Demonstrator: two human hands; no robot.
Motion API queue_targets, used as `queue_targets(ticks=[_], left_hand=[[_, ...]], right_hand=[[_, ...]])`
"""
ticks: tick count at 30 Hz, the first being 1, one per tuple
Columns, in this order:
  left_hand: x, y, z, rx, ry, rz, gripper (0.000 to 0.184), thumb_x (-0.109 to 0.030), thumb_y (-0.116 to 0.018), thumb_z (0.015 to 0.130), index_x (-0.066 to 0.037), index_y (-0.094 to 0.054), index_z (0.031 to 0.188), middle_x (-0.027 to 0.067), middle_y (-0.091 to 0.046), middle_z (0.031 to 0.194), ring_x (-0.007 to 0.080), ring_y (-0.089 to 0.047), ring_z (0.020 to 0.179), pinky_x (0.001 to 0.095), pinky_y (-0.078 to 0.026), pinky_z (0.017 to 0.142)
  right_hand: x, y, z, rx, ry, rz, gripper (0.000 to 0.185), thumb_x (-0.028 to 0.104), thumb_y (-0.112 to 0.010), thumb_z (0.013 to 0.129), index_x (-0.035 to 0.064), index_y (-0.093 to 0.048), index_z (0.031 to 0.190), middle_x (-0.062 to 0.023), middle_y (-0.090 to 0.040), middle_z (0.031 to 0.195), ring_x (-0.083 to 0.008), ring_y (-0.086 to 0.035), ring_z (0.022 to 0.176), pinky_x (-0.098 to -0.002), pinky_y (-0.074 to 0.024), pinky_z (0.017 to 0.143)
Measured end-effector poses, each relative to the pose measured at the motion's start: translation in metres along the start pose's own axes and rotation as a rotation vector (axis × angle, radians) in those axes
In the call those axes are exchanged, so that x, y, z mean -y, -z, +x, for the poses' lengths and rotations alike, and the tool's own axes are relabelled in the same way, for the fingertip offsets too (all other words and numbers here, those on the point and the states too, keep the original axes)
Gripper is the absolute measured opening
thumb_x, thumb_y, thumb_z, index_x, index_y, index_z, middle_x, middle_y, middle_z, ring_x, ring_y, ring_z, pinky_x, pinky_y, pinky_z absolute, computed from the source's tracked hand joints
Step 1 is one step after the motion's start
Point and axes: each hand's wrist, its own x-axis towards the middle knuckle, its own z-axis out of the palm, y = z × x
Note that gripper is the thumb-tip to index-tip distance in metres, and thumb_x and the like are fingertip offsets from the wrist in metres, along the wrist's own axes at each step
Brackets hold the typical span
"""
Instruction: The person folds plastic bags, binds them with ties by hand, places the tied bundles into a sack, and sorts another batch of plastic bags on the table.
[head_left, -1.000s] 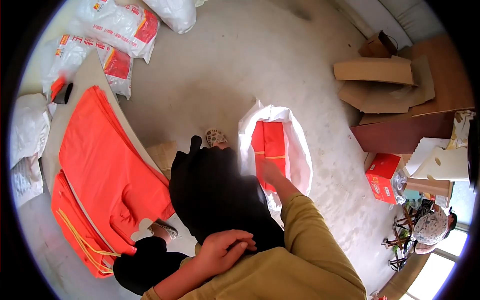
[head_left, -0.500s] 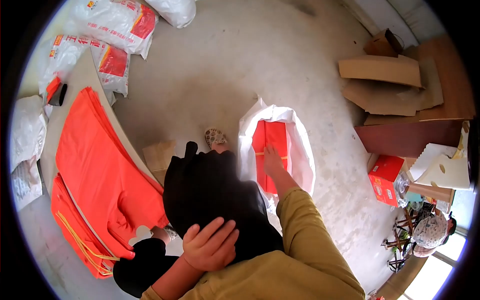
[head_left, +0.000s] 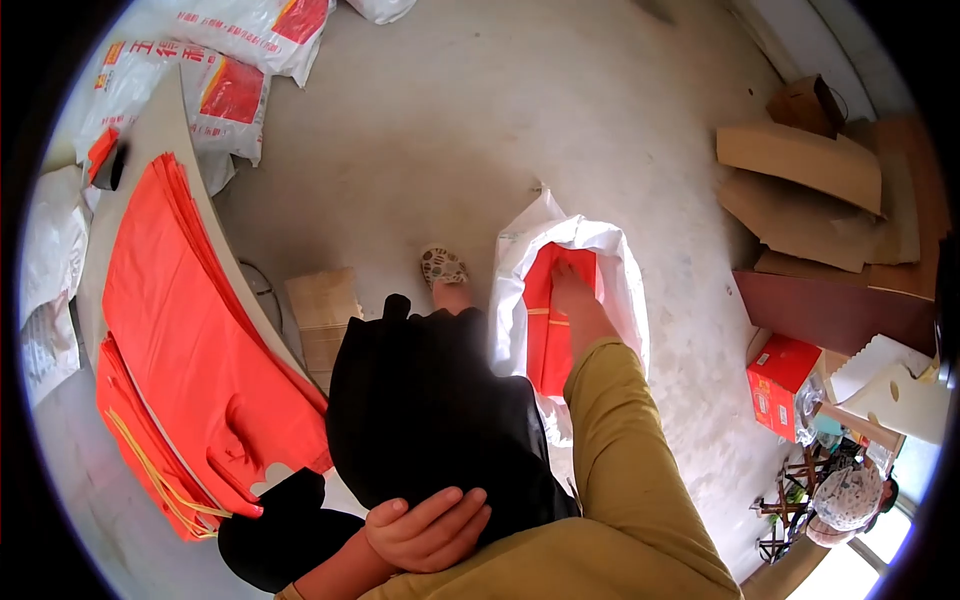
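My right hand [head_left: 578, 298] reaches down into a white woven sack [head_left: 625, 268] on the floor. Its fingers lie flat on a folded red bundle [head_left: 540, 345] with a thin yellow band across it; the fingertips are partly in the sack's shade. My left hand [head_left: 430, 530] rests near my lap against black clothing [head_left: 430, 400], fingers extended and slightly curved, holding nothing. Left of my knees, a stack of red sheets [head_left: 190, 300], cloth or plastic, covers part of a table [head_left: 160, 110]. Several yellow strips [head_left: 150, 460] lie on the stack's near end.
Printed white sacks [head_left: 225, 110] are piled at the upper left. A cardboard box [head_left: 325, 310] stands by the table. To the right are flattened cardboard [head_left: 800, 165] and a red box [head_left: 780, 375]. A person [head_left: 850, 500] is at the far lower right.
My right hand has moved farther along the red bundle toward the sack's far end. My left hand has shifted slightly lower in view. The camera view has tilted a little.
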Motion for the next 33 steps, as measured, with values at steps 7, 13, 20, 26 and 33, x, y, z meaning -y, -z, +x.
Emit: queue_targets(ticks=[7,13,20,26,33], left_hand=[[-0.002,0.004,0.002,-0.026,0.038,-0.015,0.025,-0.027,-0.053,0.088,-0.022,-0.075,0.099,-0.0051,-0.071,0.116,0.0142,-0.061,0.12,0.0408,-0.02,0.12],[-0.006,0.0,-0.004,-0.085,0.066,-0.034,0.026,-0.024,-0.053,0.084,-0.02,-0.075,0.097,-0.0039,-0.072,0.113,0.0152,-0.063,0.115,0.0405,-0.022,0.119],[-0.009,0.001,-0.006,-0.129,0.075,-0.045,0.026,-0.02,-0.055,0.082,-0.015,-0.075,0.096,0.0015,-0.073,0.113,0.0185,-0.063,0.115,0.0413,-0.025,0.117],[-0.007,0.003,-0.014,-0.147,0.057,-0.101,0.029,-0.024,-0.058,0.082,-0.014,-0.074,0.104,0.0038,-0.07,0.121,0.0213,-0.062,0.12,0.043,-0.027,0.115],[-0.01,-0.002,-0.018,-0.29,0.059,-0.216,0.03,-0.019,-0.066,0.081,-0.007,-0.072,0.107,0.0088,-0.067,0.126,0.0244,-0.06,0.122,0.0397,-0.042,0.099]], right_hand=[[0.022,0.004,-0.031,-0.34,-0.016,0.24,0.054,0.006,-0.051,0.09,0.0021,-0.047,0.144,-0.0204,-0.037,0.155,-0.0367,-0.04,0.141,-0.0463,-0.0371,0.114],[0.072,-0.052,-0.128,-0.119,-0.062,0.998,0.056,0.009,-0.048,0.09,0.002,-0.045,0.146,-0.0206,-0.035,0.156,-0.037,-0.032,0.146,-0.045,-0.0299,0.118],[0.087,-0.05,-0.122,-0.099,0.223,0.182,0.047,0.017,-0.048,0.096,0.0012,-0.051,0.139,-0.0206,-0.047,0.143,-0.0367,-0.044,0.134,-0.0431,-0.0376,0.11],[0.086,-0.02,-0.162,0.241,0.247,-0.022,0.04,0.022,-0.053,0.096,0.0029,-0.058,0.131,-0.0206,-0.057,0.128,-0.0366,-0.054,0.122,-0.043,-0.0441,0.101],[0.07,0.037,-0.222,0.267,0.24,0.14,0.035,0.027,-0.058,0.096,0.0048,-0.065,0.122,-0.0207,-0.07,0.111,-0.0365,-0.066,0.107,-0.0428,-0.0517,0.091]])
